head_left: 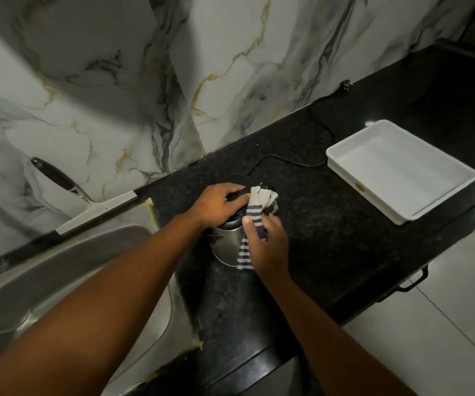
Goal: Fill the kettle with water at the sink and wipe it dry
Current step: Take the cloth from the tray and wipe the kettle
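A steel kettle (225,244) stands on the black granite counter (330,230), just right of the sink (59,281). My left hand (216,205) rests on the kettle's dark top and grips it. Pressed against the kettle's right side is a grey cloth with dark stripes (252,224), held in my right hand (267,247). Much of the kettle's top and handle is hidden under both hands and the cloth.
A white rectangular tray (453,170) sits on the counter to the right. A black power cord (287,161) runs from behind the kettle along the marble wall to a plug (345,85). A squeegee (87,207) leans by the sink's back edge.
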